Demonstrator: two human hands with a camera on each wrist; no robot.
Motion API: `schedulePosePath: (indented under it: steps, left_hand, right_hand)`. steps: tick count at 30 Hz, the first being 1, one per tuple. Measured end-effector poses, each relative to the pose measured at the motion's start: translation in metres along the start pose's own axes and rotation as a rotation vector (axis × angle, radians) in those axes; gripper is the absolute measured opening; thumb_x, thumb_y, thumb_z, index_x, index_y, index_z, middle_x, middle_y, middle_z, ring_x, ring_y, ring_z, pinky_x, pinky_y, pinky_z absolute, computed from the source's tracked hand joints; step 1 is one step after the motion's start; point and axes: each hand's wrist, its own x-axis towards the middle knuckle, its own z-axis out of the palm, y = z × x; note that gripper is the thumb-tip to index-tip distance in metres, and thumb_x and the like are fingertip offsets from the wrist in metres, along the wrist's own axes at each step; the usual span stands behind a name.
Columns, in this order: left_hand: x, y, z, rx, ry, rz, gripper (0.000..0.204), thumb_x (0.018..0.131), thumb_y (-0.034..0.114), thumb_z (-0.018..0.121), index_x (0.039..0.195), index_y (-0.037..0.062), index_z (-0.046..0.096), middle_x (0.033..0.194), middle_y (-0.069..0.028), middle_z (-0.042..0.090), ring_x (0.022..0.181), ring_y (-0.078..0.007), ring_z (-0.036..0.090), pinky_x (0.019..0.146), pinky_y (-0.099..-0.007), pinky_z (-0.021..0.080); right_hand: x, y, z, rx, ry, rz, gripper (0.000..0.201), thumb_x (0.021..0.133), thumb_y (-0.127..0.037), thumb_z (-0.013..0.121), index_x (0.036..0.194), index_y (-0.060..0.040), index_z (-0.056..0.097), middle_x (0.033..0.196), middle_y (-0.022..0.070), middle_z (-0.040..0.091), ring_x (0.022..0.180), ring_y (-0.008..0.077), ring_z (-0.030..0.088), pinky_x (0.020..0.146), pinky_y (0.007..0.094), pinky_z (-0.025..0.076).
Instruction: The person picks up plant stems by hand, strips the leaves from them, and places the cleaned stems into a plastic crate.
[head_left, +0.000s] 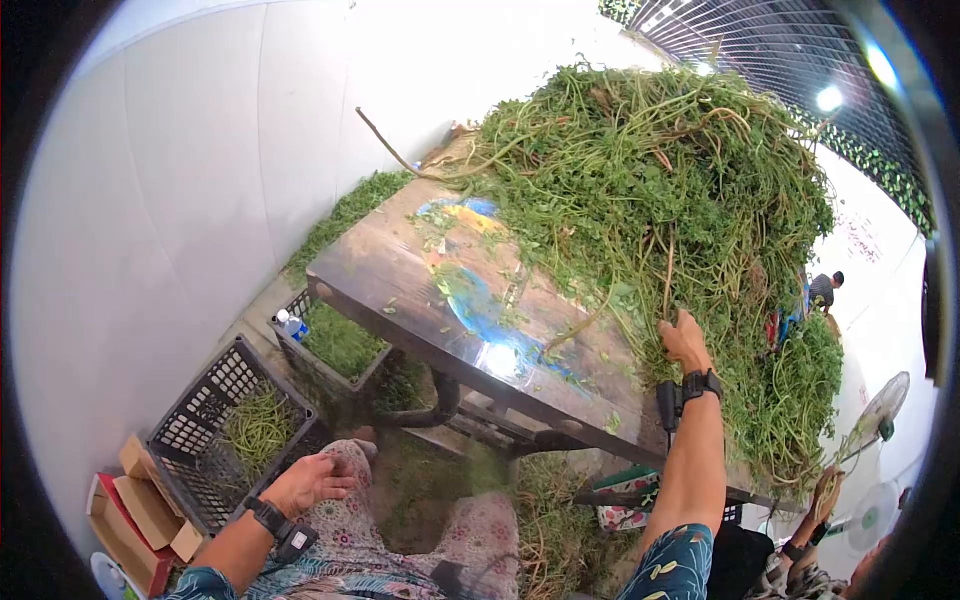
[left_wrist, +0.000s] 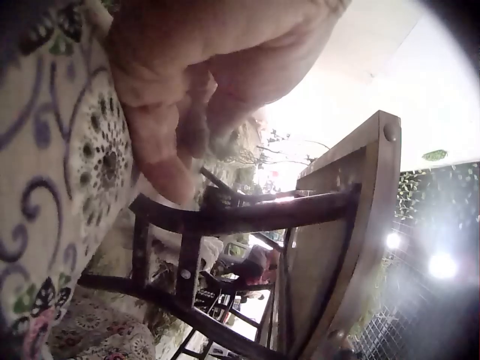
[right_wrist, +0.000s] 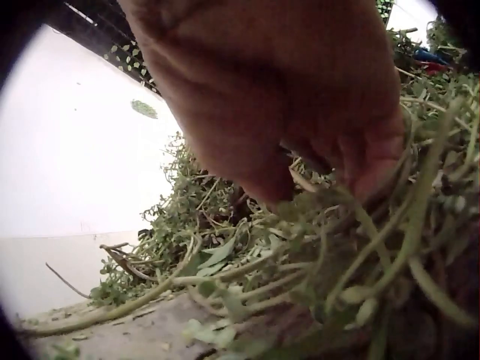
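Note:
A big heap of leafy green plants with long stems covers much of the wooden table. My right hand is at the near edge of the heap, its fingers curled in among the plant stems. In the right wrist view the fingertips are partly hidden by the stems they grip. Over my left thigh, beside the patterned trousers, hangs my left hand, fingers loosely bent and holding nothing.
On the floor to the left stands a black crate with green stems. Another crate of greens is behind it, near an opened cardboard box. Another person's hand is at the right by a fan.

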Motion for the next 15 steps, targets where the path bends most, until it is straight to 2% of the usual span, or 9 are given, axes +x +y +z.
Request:
schedulePosePath:
  steps: [2, 3, 6, 9, 12, 15]
  left_hand:
    - [0.001, 0.002, 0.0, 0.015, 0.021, -0.006, 0.019, 0.092, 0.014, 0.045, 0.106, 0.0011, 0.048, 0.1, -0.0123, 0.055, 0.092, -0.0274, 0.059, 0.071, -0.0392, 0.053]
    - [0.002, 0.002, 0.0, 0.023, 0.029, -0.009, 0.019, 0.092, 0.014, 0.046, 0.106, 0.0012, 0.048, 0.1, -0.0123, 0.055, 0.093, -0.0274, 0.059, 0.072, -0.0389, 0.053]
    - [0.005, 0.002, -0.003, 0.037, 0.003, -0.009, 0.02, 0.092, 0.015, 0.046, 0.108, 0.0011, 0.047, 0.102, -0.0122, 0.055, 0.095, -0.0275, 0.058, 0.072, -0.0378, 0.052]
    - [0.003, 0.001, -0.002, 0.069, 0.011, 0.002, 0.02, 0.093, 0.017, 0.045, 0.106, 0.0018, 0.048, 0.102, -0.0117, 0.056, 0.096, -0.0278, 0.059, 0.071, -0.0378, 0.053]
    - [0.005, -0.001, -0.002, 0.024, 0.055, -0.012, 0.02, 0.094, 0.02, 0.044, 0.104, 0.0031, 0.049, 0.101, -0.011, 0.056, 0.092, -0.0267, 0.06, 0.069, -0.0378, 0.053]
    - [0.014, -0.004, -0.007, 0.035, 0.025, -0.034, 0.019, 0.094, 0.02, 0.044, 0.103, 0.0044, 0.049, 0.097, -0.0102, 0.057, 0.086, -0.0255, 0.061, 0.068, -0.037, 0.053]
  right_hand:
    - [0.001, 0.0, -0.002, -0.092, 0.036, 0.015, 0.055, 0.078, -0.025, 0.057, 0.118, 0.0107, 0.045, 0.112, 0.0298, 0.053, 0.102, 0.0422, 0.052, 0.086, 0.043, 0.043]
    - [0.004, 0.005, 0.003, -0.092, 0.11, -0.021, 0.047, 0.076, -0.024, 0.058, 0.108, 0.0105, 0.052, 0.102, 0.0285, 0.058, 0.094, 0.0426, 0.055, 0.081, 0.0425, 0.044]
    - [0.009, 0.014, 0.009, -0.133, 0.077, 0.005, 0.046, 0.077, -0.027, 0.057, 0.107, 0.0075, 0.055, 0.102, 0.0274, 0.058, 0.095, 0.0403, 0.056, 0.08, 0.0416, 0.044]
    - [0.0, 0.011, 0.003, 0.074, 0.026, -0.112, 0.044, 0.077, -0.029, 0.056, 0.106, 0.0051, 0.057, 0.101, 0.0263, 0.059, 0.094, 0.0388, 0.057, 0.081, 0.0418, 0.044]
    - [-0.016, -0.007, -0.009, 0.046, 0.089, -0.248, 0.043, 0.078, -0.031, 0.055, 0.106, 0.0021, 0.058, 0.101, 0.0245, 0.06, 0.093, 0.0382, 0.057, 0.081, 0.0414, 0.045]
    - [-0.029, -0.034, -0.006, -0.175, 0.136, -0.308, 0.036, 0.078, -0.029, 0.053, 0.103, -0.0038, 0.061, 0.099, 0.0209, 0.061, 0.092, 0.037, 0.058, 0.08, 0.0424, 0.046]
